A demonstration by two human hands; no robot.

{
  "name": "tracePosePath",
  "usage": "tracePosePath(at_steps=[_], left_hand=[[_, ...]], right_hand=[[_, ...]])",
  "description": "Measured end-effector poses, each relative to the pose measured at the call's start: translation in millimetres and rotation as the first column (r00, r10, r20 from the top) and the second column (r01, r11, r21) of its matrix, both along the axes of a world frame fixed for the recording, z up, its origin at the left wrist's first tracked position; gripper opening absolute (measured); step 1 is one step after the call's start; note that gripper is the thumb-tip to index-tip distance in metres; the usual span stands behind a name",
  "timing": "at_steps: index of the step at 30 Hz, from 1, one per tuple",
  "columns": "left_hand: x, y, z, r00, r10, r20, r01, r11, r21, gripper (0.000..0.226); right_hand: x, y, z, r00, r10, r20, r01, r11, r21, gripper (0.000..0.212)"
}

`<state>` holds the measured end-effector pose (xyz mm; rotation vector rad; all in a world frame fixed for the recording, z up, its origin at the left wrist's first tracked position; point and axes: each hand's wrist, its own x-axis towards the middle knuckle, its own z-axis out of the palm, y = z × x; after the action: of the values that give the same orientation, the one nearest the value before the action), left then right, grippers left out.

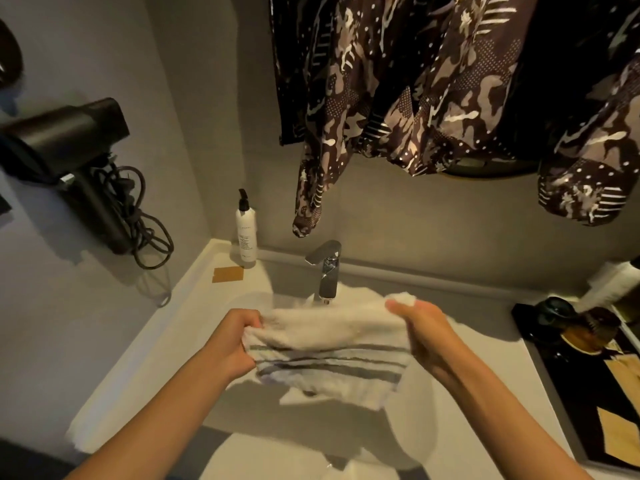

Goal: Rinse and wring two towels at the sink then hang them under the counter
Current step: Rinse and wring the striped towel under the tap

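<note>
A white towel with grey stripes is stretched out between both hands above the sink. My left hand grips its left edge, and my right hand grips its upper right corner. The towel hangs just in front of the chrome faucet, whose spout ends right behind the towel's top edge. I cannot tell whether water is running. Only one towel is visible.
A white pump bottle stands at the counter's back left, near a brown card. A black hair dryer with cord hangs on the left wall. Patterned dark clothes hang overhead. A dark tray with items lies at right.
</note>
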<state>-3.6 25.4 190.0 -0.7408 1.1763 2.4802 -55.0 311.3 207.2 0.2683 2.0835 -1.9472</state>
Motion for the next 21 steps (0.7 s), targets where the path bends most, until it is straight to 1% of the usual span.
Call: tracePosePath(at_steps=[1, 3, 5, 7, 8, 9, 10, 11, 12, 14, 15, 17, 18, 19, 21], left_hand=[[-0.1, -5.7, -2.1, 1.0, -0.02, 0.008, 0.02, 0.999, -0.031, 0.051], [-0.3, -18.4, -7.1, 0.998, -0.053, 0.021, 0.054, 0.996, -0.07, 0.054], [-1.5, -25.2, -6.4, 0.999, -0.04, 0.036, 0.042, 0.996, -0.077, 0.039], [-3.9, -25.9, 0.4, 0.999, -0.045, 0.015, 0.047, 0.995, -0.091, 0.021], [-5.4, -26.8, 5.4, 0.998, -0.055, -0.01, 0.054, 0.992, -0.113, 0.018], [-8.1, -27.7, 12.2, 0.997, -0.066, -0.045, 0.056, 0.982, -0.183, 0.017], [-12.2, -30.1, 20.0, 0.993, -0.073, -0.092, 0.043, 0.955, -0.292, 0.014], [-16.2, -33.8, 29.5, 0.985, -0.089, -0.145, 0.022, 0.911, -0.413, 0.011], [-20.4, -39.2, 39.6, 0.976, -0.109, -0.19, -0.004, 0.859, -0.512, 0.012], [-28.3, -47.3, 62.0, 0.952, -0.167, -0.258, -0.041, 0.763, -0.645, 0.01], [-32.4, -49.6, 73.9, 0.941, -0.193, -0.277, -0.059, 0.714, -0.697, 0.01], [-40.9, -52.1, 96.4, 0.925, -0.23, -0.301, -0.095, 0.629, -0.772, 0.009], [-44.7, -52.7, 106.8, 0.918, -0.255, -0.303, -0.093, 0.605, -0.791, 0.011], [-47.9, -53.7, 115.7, 0.91, -0.287, -0.3, -0.075, 0.598, -0.798, 0.016], [-54.1, -55.4, 129.1, 0.891, -0.337, -0.305, -0.025, 0.634, -0.773, 0.041]], right_hand=[[-2.3, 3.7, 5.3, 0.998, -0.05, 0.026, 0.052, 0.995, -0.081, 0.014], [-4.7, 13.4, 8.6, 0.994, -0.08, 0.077, 0.088, 0.991, -0.101, 0.018], [-5.9, 17.5, 12.0, 0.991, -0.095, 0.094, 0.103, 0.991, -0.085, 0.019], [-9.9, 22.7, 18.5, 0.994, -0.1, 0.053, 0.103, 0.993, -0.058, 0.02], [-12.1, 25.9, 24.2, 0.995, -0.097, 0.038, 0.099, 0.993, -0.057, 0.02], [-13.9, 29.7, 29.1, 0.994, -0.106, 0.037, 0.109, 0.991, -0.073, 0.02], [-16.5, 34.7, 33.6, 0.993, -0.11, 0.04, 0.114, 0.987, -0.11, 0.026], [-19.7, 41.2, 37.6, 0.992, -0.116, 0.04, 0.121, 0.983, -0.135, 0.034], [-23.0, 47.6, 42.0, 0.991, -0.126, 0.031, 0.13, 0.98, -0.151, 0.035], [-28.0, 57.3, 53.1, 0.988, -0.149, -0.046, 0.14, 0.979, -0.148, 0.022], [-29.9, 60.2, 58.9, 0.982, -0.157, -0.108, 0.145, 0.983, -0.117, 0.02], [-30.7, 62.4, 71.2, 0.956, -0.15, -0.254, 0.144, 0.989, -0.042, 0.028], [-30.1, 61.6, 78.2, 0.935, -0.143, -0.325, 0.145, 0.989, -0.019, 0.029], [-28.8, 60.7, 85.9, 0.909, -0.146, -0.39, 0.159, 0.987, 0.002, 0.024], [-25.6, 59.9, 101.9, 0.858, -0.163, -0.486, 0.207, 0.977, 0.039, 0.01]])
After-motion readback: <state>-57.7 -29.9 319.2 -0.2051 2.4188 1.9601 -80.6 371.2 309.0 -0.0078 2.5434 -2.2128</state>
